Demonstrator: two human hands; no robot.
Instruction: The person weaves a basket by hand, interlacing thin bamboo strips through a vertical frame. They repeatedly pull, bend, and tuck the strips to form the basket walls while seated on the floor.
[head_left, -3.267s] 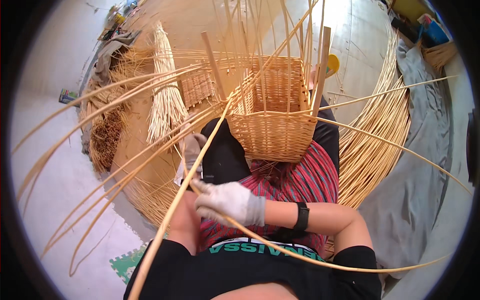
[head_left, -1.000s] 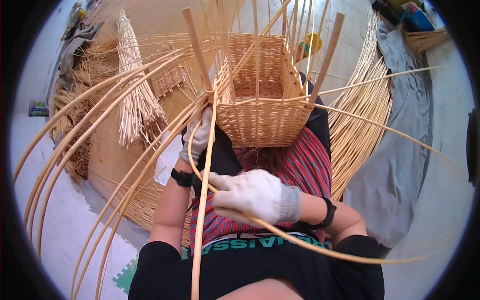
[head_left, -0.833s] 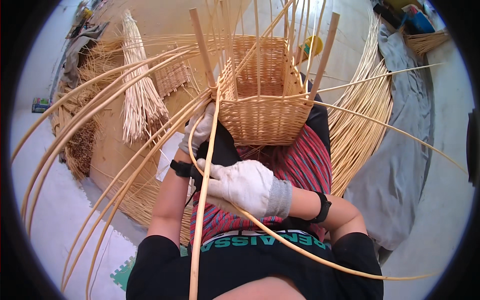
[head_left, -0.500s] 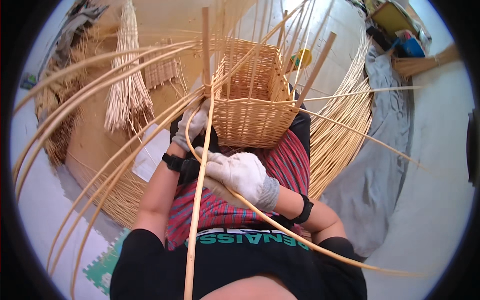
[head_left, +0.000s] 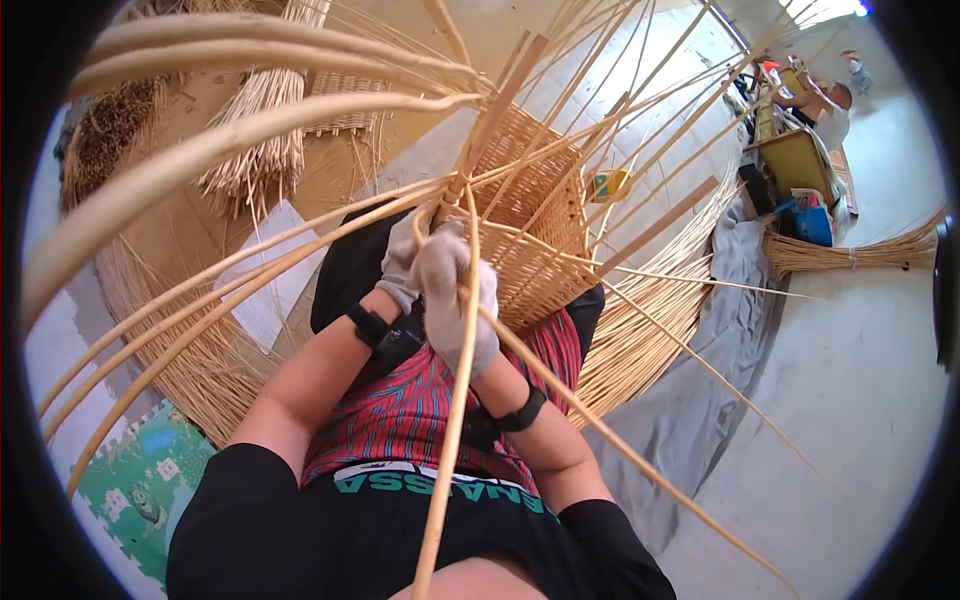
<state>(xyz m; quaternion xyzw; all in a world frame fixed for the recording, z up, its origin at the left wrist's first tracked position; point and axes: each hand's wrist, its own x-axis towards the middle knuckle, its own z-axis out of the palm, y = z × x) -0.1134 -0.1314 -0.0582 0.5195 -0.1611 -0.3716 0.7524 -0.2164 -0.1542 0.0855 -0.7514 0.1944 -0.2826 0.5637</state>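
A woven wicker basket [head_left: 535, 282] rests on my lap, tilted, with long rods and flat wooden stakes [head_left: 512, 85] rising from it. At its near left corner, my gloved left hand [head_left: 402, 262] is closed against the weave, its fingers partly hidden by the rods and my other hand. My right hand [head_left: 452, 300], also in a white glove, grips a long willow rod [head_left: 610, 435] just below that corner. The rod's free end trails to the lower right. Another rod [head_left: 452, 440] runs down in front of my right hand toward my chest.
Several thick rods [head_left: 230, 140] sweep out leftward from the basket corner. Loose rods [head_left: 650, 335] lie on grey cloth [head_left: 690, 420] at right. A rod bundle [head_left: 265, 140] and white paper [head_left: 268, 275] lie left, above a green foam mat [head_left: 140, 490]. A person [head_left: 828, 120] is far right.
My right hand has moved up to the basket corner, beside my left. The bent loop of rod there has been drawn in. The view has shifted and the basket appears turned.
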